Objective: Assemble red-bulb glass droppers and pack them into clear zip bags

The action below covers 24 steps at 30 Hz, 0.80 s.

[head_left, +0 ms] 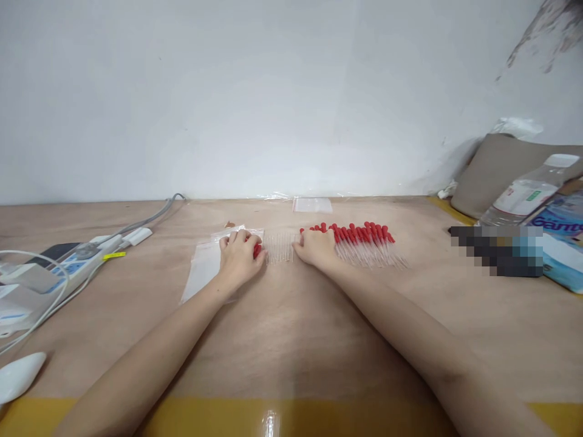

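My left hand (pixel 240 254) rests over the clear plastic zip bags (pixel 200 270), its fingers curled around red rubber bulbs (pixel 257 249), mostly hidden under it. Between my hands lies a row of thin clear glass tubes (pixel 280 247), side by side. My right hand (pixel 316 247) is closed just right of that row, its thumb close to the last tube; whatever its fingers hold is hidden. Beyond and beside it, droppers with red bulbs (pixel 364 233) lie in a slanted row, their glass tips pointing towards me.
Another small zip bag (pixel 312 205) lies near the wall. At left are a power strip (pixel 86 261) with cables and a white object (pixel 20 376). At right stand a plastic bottle (pixel 528 194), a grey bin (pixel 478 173) and a blue pack (pixel 565 261), beside a pixelated dark object.
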Available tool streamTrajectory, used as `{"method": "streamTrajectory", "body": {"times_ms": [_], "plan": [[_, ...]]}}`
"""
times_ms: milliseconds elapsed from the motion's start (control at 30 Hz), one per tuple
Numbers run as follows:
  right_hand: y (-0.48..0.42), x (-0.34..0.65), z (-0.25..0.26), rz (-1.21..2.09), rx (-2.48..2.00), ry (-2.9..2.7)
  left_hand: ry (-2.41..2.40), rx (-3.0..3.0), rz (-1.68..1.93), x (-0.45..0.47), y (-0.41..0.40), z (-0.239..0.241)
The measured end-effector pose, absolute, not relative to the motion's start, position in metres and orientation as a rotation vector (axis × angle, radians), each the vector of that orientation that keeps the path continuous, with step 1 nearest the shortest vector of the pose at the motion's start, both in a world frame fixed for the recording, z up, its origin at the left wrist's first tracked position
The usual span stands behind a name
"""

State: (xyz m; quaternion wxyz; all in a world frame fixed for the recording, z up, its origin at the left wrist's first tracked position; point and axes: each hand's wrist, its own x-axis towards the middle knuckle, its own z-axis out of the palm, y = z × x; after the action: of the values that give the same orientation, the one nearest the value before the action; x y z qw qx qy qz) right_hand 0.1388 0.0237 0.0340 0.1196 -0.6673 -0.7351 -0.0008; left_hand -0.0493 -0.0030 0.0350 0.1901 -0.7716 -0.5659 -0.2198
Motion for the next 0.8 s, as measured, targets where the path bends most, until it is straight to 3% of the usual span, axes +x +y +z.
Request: {"method": "streamTrajectory", "body": {"times_ms": [567, 800], "plan": [[0.041, 0.113, 0.038, 0.303, -2.101, -2.089, -1.533, -2.139, -0.234, -0.062, 0.01, 0.027], [0.021, 0.14, 0.04, 0.278, -1.976, -2.038, -1.562, -2.067, -0.263, -0.056, 0.004, 0.032]]}}
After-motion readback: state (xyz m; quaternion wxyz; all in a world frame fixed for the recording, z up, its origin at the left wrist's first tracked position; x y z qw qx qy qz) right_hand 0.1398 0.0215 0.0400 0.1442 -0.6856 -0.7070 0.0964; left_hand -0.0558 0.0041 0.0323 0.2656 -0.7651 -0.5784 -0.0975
